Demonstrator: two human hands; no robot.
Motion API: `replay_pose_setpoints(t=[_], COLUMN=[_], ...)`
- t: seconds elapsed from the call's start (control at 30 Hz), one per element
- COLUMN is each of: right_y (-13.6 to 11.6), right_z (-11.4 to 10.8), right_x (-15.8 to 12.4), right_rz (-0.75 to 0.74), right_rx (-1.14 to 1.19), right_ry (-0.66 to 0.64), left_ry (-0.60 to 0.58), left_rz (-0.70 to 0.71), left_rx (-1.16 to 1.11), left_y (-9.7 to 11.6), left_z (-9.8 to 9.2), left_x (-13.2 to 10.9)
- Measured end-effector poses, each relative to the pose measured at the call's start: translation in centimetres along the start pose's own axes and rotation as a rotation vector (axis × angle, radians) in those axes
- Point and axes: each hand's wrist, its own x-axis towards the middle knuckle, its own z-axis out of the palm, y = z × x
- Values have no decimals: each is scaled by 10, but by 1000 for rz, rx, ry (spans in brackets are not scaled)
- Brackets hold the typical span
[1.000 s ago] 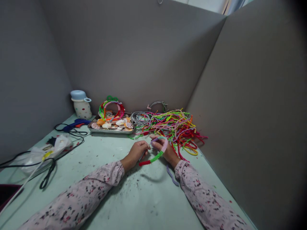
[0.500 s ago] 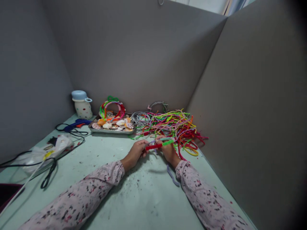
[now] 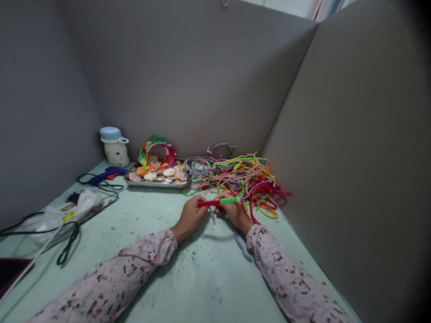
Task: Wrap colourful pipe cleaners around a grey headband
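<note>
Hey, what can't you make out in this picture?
In the head view:
- Grip of the left hand: partly hidden behind itself and the red-and-green band.
- Floor of the tray: mostly under shells.
- Dark object, lower left: cut off by left edge.
- Spots on the bottle: too small for shapes.

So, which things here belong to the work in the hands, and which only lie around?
Belonging, it seems:
red-and-green band in the right hand
pile of fuzzy stems
grey wire coil

Just lying about, probably:
bottle
blue tool
plastic bag
shell tray, perhaps
</note>
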Motion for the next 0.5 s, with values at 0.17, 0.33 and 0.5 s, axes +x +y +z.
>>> replay_pose_setpoints(t=[0.17,0.33,0.5], right_y=[-7,-11,-10], right_z=[2,5,4], right_x=[-2,-5,-7], right_rz=[-13,8,-111], right_rx=[-38,1,-68], right_ry=[-14,-29,-3], left_ry=[-53,-75,-49], left_rz=[26,-25,-110], left_rx=[-14,-60,-130], left_y=[2,-6,-13], left_z=[-1,-2,1], left_x=[-4,-1,5])
